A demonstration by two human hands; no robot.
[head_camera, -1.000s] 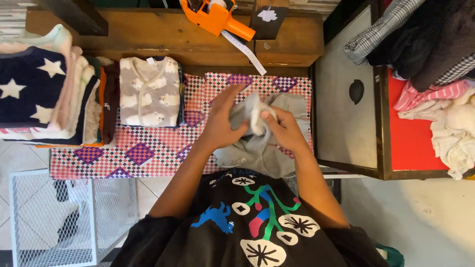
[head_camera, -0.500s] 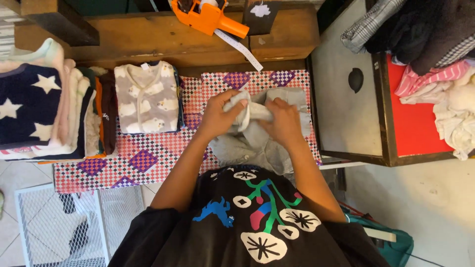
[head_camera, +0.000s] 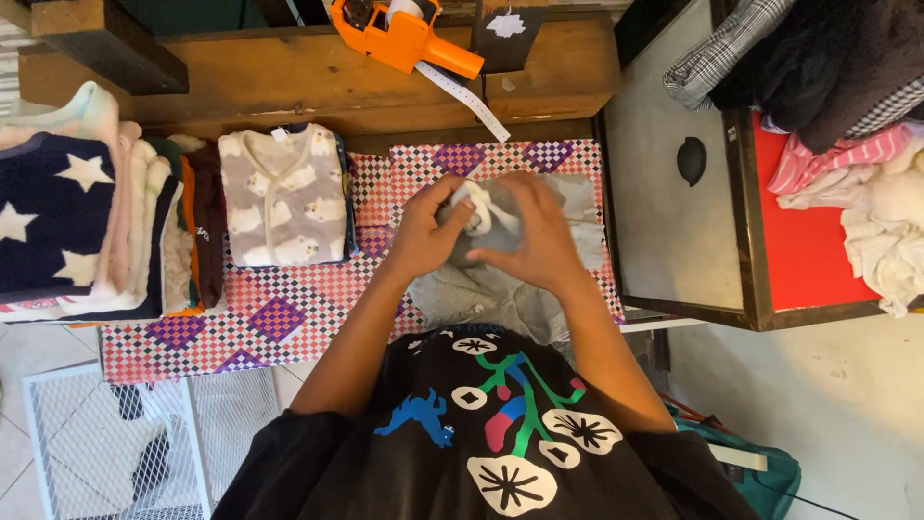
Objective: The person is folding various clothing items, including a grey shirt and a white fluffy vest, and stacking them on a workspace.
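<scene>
A small grey garment (head_camera: 486,294) lies bunched on the checkered pink-and-purple cloth (head_camera: 289,308) in front of me. My left hand (head_camera: 425,231) grips its upper part, where a white lining or cuff shows. My right hand (head_camera: 534,236) is curled over the same bunched fabric from the right, fingers pressed on it. Both hands meet over the garment's top; its lower part hangs toward my body.
A folded grey baby suit with white animal print (head_camera: 284,197) lies to the left, beside a stack of folded clothes (head_camera: 87,197). An orange labelling gun (head_camera: 399,34) rests on the wooden shelf (head_camera: 289,72). A box with clothes (head_camera: 828,125) stands right; a white wire basket (head_camera: 115,443) sits lower left.
My hands have drawn closer together over the grey garment, the right hand now covering more of the bunched top. The white part has shifted between my fingers.
</scene>
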